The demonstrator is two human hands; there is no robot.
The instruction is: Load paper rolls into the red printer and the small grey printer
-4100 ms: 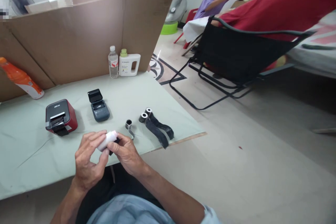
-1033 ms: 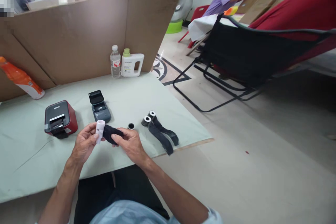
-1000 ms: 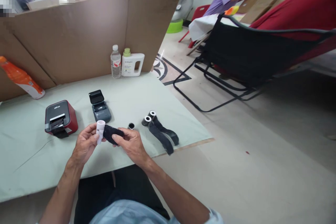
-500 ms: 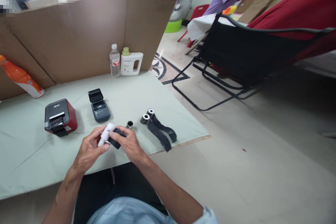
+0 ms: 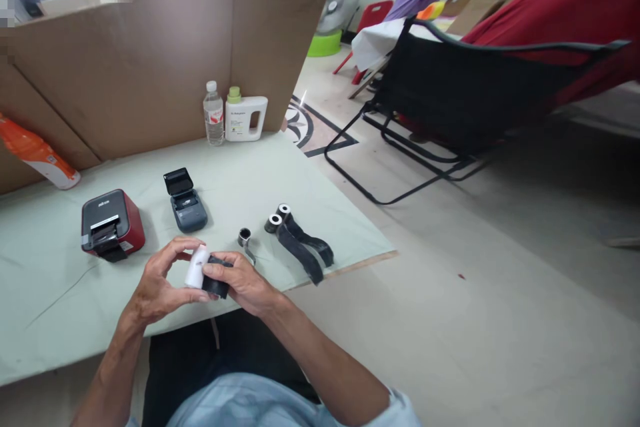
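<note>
Low over the near edge of the table, both hands share a white roll with a black strip coming off its right side. My left hand grips the roll between fingers at its upper end and thumb near its lower end. On the strip, my right hand is closed, thumb on top and near the roll. A small dark roll with a short loose tail stands just beyond the right hand. Farther right lie two rolls with white cores and long black strips trailing toward the table edge.
A small printer has its lid up; left of it sits a red-and-black label printer. A water bottle, a white jug and an orange bottle stand along the cardboard screen. A black folding chair is at right.
My left hand has shifted from the roll's narrow end to hold it across both ends. The roll has moved slightly down and left, now more upright. The right hand keeps the strip.
</note>
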